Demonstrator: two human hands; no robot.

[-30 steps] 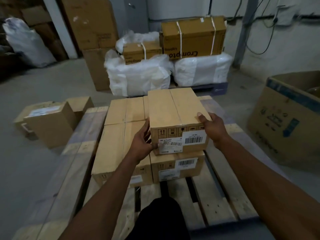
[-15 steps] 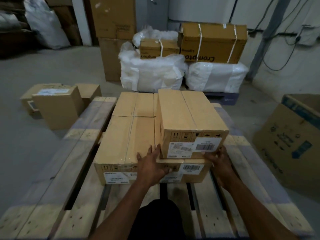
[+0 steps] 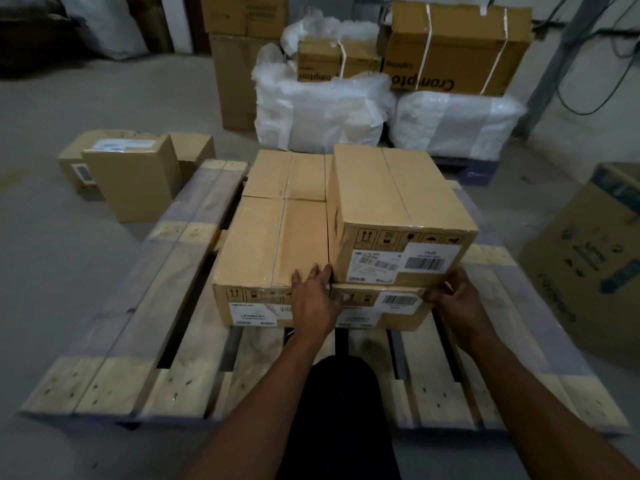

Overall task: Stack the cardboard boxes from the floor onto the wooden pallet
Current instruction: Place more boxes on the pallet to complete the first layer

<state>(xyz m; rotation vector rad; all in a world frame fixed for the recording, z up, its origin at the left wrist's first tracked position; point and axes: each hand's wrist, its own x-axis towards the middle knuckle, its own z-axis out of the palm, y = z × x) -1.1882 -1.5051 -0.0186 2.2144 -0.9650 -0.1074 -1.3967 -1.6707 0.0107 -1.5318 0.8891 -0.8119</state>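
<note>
1. Two plain cardboard boxes (image 3: 133,174) are waiting on the concrete floor left of the wooden pallet (image 3: 180,258), not yet stacked.
2. The left hand (image 3: 313,299) is lying flat, fingers straight, against the lower boxes' (image 3: 273,251) front, apparently steadying that layer.
3. The top box (image 3: 394,209), smooth, taped and labelled, is sitting on the right-hand lower box.
4. The right hand (image 3: 457,296) is curling its fingers around that box's near right bottom corner, probably squaring it.

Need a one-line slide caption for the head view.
Both hands, left hand and right hand, seat a cardboard box on the pallet stack.
</note>
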